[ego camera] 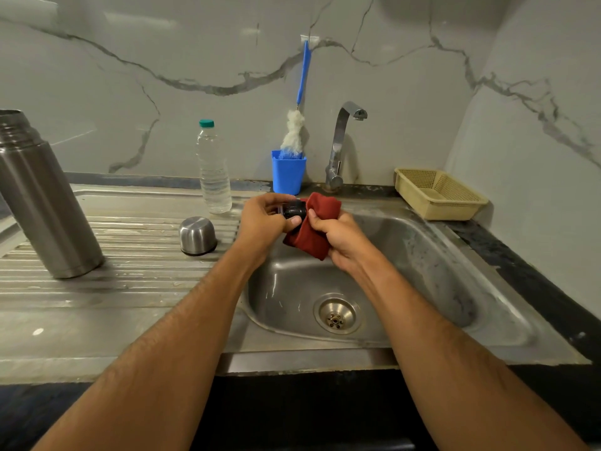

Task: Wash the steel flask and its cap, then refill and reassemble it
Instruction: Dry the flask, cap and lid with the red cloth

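The steel flask [42,196] stands open-mouthed on the draining board at the left. Its steel cup-lid [197,235] sits upside down on the board nearer the sink. Above the sink's left rim, my left hand [263,219] grips a black stopper cap [295,209]. My right hand [338,237] holds a red cloth [313,234] bunched against that cap. Part of the cap is hidden by my fingers and the cloth.
A clear water bottle [213,169] with a green top stands behind the lid. A blue cup [287,174] holds a bottle brush [294,133]. The tap [341,144] is off above the steel sink [432,255]. A yellow basket [439,193] sits at the right.
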